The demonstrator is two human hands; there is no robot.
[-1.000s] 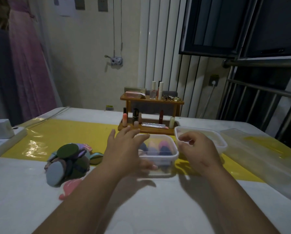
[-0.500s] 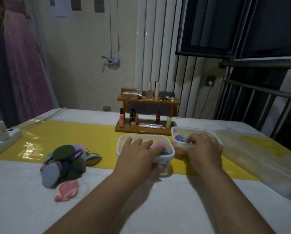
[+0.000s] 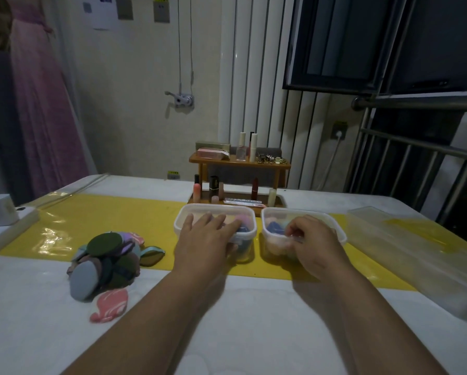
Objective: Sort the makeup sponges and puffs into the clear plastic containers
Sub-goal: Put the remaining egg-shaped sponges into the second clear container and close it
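1. At the far left, a white power strip (image 3: 7, 226) sits on the edge of the desk (image 3: 254, 334).
2. A heap of puffs (image 3: 105, 258), dark green, grey and lilac, lies where the yellow mat (image 3: 97, 220) meets the bare desk. A teal-rimmed puff (image 3: 152, 255) lies just beside the heap, and a pink patterned puff (image 3: 109, 304) lies at its near edge.
3. The left container (image 3: 189, 212) stands on the mat with pink and blue sponges (image 3: 243, 226) inside.
4. The left hand (image 3: 208, 242) lies over this container, fingers straight and spread across the open top, thumb against the near wall.
5. Behind the containers, a wooden rack (image 3: 240, 163) holds lipsticks and bottles.
6. The right container (image 3: 337, 228) stands just beside the left one, holding a blue sponge (image 3: 274, 228) and pale ones.
7. The right hand (image 3: 316, 247) reaches into it with its fingers curled down. I cannot tell whether they pinch a sponge.
8. A long clear box (image 3: 416, 255) lies at the right.
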